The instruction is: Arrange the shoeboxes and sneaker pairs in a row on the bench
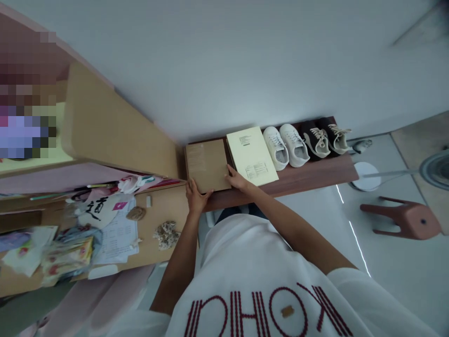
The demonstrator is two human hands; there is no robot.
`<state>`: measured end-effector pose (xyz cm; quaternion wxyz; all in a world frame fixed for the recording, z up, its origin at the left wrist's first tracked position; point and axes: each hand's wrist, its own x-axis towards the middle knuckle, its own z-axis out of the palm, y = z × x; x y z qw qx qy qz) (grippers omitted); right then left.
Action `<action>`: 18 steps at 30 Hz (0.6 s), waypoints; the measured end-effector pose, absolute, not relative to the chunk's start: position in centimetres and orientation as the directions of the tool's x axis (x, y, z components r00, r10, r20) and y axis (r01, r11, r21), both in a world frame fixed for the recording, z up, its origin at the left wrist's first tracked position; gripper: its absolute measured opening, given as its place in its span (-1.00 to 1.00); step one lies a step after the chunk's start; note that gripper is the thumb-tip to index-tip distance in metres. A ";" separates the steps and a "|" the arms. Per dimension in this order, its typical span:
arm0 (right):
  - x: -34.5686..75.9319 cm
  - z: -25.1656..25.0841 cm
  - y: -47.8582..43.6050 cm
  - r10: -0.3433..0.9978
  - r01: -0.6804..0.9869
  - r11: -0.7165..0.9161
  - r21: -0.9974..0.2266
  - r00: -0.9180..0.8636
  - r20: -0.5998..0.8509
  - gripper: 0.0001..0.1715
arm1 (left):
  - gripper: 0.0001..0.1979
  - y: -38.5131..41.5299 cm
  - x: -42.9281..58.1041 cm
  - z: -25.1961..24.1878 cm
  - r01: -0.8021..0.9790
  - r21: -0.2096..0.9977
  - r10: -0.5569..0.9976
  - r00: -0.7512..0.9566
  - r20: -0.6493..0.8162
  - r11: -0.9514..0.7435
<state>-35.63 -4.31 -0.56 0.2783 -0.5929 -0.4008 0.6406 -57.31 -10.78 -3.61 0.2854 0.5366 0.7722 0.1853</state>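
Observation:
A flat brown cardboard box (207, 164) lies at the left end of a dark wooden shelf top (312, 177). My left hand (197, 195) grips its front left corner, the thumb along the front edge. At the box's right side, near the front corner, my right hand (237, 179) presses with its fingers. Beside it lies a pale yellow box (250, 152) with printed labels. Farther right stand a pair of white sneakers (293, 146) and a pair of black shoes (317, 139) with light laces.
A wooden desk (154, 199) on the left holds papers (119, 234), plastic packets (68, 260) and a patterned scrunchie (167, 235). A tan panel (122, 126) rises beside the shelf's left end. To the right, a reddish stool (409, 219) and a fan (435, 171) stand on the floor.

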 end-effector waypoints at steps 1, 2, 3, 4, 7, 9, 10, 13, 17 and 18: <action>-35.0 -0.1 -4.8 0.847 0.118 -0.497 -0.859 -0.150 -0.511 -0.07 | 0.28 -10.8 -56.9 -3.4 0.720 0.592 0.932 -0.273 -0.238 0.362; -34.0 0.4 -5.3 0.866 0.122 -0.462 -0.879 -0.153 -0.476 -0.17 | 0.25 -10.7 -56.5 -3.0 0.719 0.586 0.928 -0.284 -0.241 0.373; -32.6 1.0 -5.9 0.889 0.131 -0.420 -0.898 -0.141 -0.437 -0.26 | 0.23 -10.7 -56.3 -2.5 0.722 0.571 0.920 -0.298 -0.252 0.391; -30.7 1.7 -6.7 0.911 0.147 -0.379 -0.914 -0.114 -0.396 -0.32 | 0.22 -10.6 -56.3 -1.8 0.731 0.543 0.910 -0.315 -0.269 0.414; -22.7 3.6 -8.8 0.962 0.249 -0.271 -0.930 0.105 -0.253 -0.43 | 0.18 -10.0 -55.6 0.7 0.760 0.455 0.886 -0.389 -0.253 0.463; -16.6 4.5 -9.6 0.937 0.453 -0.310 -0.836 0.297 -0.186 -0.47 | 0.06 -9.2 -53.2 2.4 0.741 0.519 0.900 -0.405 -0.159 0.425; -13.9 4.8 -9.5 0.917 0.563 -0.354 -0.747 0.367 -0.158 -0.48 | -0.04 -8.8 -50.9 2.9 0.707 0.598 0.917 -0.379 -0.128 0.376; -8.2 4.4 -7.3 0.894 0.713 -0.439 -0.547 0.409 -0.184 -0.52 | -0.43 -7.3 -39.9 3.2 0.439 0.860 0.965 -0.082 -0.248 0.259; -5.9 2.2 -2.8 0.839 0.738 -0.519 -0.432 0.343 -0.422 -0.65 | -0.47 -4.3 -22.4 0.9 0.387 0.873 0.895 0.205 -0.395 0.297; -5.4 1.6 -2.1 0.823 0.747 -0.524 -0.409 0.319 -0.471 -0.68 | -0.48 -3.5 -19.2 0.2 0.447 0.839 0.893 0.167 -0.418 0.309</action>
